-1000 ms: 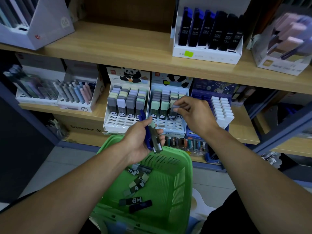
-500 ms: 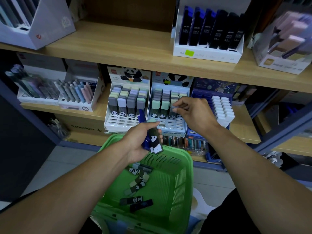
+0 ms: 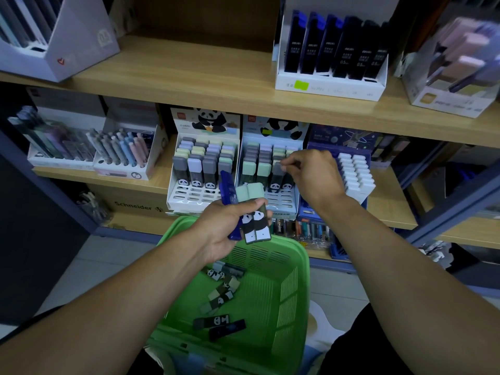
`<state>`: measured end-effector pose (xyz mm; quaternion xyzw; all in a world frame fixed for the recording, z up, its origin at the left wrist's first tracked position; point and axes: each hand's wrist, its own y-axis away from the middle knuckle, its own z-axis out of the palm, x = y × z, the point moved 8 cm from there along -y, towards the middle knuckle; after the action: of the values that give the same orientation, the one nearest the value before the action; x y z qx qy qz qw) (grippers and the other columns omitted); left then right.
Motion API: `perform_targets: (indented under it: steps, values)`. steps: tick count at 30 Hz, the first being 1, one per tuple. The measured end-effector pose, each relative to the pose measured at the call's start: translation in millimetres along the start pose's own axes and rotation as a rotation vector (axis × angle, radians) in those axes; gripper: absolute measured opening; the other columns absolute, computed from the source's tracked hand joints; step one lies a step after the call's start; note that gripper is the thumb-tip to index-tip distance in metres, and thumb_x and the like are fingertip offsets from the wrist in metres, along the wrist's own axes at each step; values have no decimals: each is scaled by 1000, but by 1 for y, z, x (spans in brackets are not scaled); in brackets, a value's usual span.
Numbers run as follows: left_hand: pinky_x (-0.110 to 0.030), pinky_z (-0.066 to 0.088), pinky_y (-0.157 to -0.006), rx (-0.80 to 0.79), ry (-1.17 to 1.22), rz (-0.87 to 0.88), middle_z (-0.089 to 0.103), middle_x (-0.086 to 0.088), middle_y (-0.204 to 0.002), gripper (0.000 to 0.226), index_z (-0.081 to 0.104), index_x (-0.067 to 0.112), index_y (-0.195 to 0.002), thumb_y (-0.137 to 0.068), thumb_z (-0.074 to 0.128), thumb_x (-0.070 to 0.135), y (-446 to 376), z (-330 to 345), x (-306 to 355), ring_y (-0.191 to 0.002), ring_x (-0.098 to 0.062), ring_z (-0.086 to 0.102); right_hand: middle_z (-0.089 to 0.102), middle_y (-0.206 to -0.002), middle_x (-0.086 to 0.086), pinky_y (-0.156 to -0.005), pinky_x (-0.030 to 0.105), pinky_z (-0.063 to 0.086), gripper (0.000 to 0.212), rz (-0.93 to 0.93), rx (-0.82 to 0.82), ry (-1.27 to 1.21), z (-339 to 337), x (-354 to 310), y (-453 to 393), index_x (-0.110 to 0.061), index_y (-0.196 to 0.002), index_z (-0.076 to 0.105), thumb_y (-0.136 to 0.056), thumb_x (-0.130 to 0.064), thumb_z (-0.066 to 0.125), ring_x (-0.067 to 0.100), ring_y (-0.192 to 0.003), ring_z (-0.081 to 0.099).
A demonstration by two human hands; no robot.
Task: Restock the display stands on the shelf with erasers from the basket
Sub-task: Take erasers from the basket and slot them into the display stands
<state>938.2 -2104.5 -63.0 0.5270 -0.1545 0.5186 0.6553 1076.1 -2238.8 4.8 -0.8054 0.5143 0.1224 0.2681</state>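
Since the earlier frame, the erasers held in the left hand [image 3: 216, 228] have been turned so that their panda sleeves face the camera; the right hand [image 3: 311, 177] has stayed at the right panda stand [image 3: 273, 169].

Head view, containers:
- Green basket [image 3: 295, 288], below the shelf: loose panda erasers [image 3: 221, 290] lie on its floor, with one dark blue eraser [image 3: 227, 326] nearest the camera.
- Left panda stand [image 3: 201, 163]: rows of grey, lilac, yellow and green erasers are stood upright; its front slots are unfilled.
- Right panda stand: rows of grey and green erasers are held; its front slots are likewise unfilled.
- Blue stand [image 3: 354, 174], just beside: white erasers are stacked in two columns.

Hands:
- Left hand, above the basket's far rim: two green-topped erasers [image 3: 253, 209] and a blue eraser [image 3: 228, 193] are gripped in curled fingers.
- Right hand: a grey eraser [image 3: 277, 175] in the stand's front row is pinched at its top by thumb and fingertips.
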Motion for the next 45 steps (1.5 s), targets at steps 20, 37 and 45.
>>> perform_targets:
  steps: [20,37,45]
  values:
    - [-34,62,-67,71,-64,-9,77,-12,-99,25,67,6,-108,-87,73,18,-9,-2,-2,-79,-21,75,75,-82,7,-65,25,56,16,273,-355,-814,10,-5,33,-8,-104,67,-89,-10,72,15,-68,68]
    - [-32,62,-59,84,32,-15,74,-19,-106,28,58,-7,-123,-102,53,10,-7,-7,-3,-81,-28,76,64,-84,-12,-70,23,55,7,-12,-46,-221,-11,13,13,-16,-98,67,-93,-15,71,-1,-75,62]
    - [-34,61,-57,91,56,-23,74,-22,-105,30,56,-5,-127,-104,48,13,-7,-11,-1,-80,-30,76,69,-95,-4,-71,15,50,6,-16,-87,-172,-10,16,10,-19,-96,68,-93,-16,71,3,-80,62]
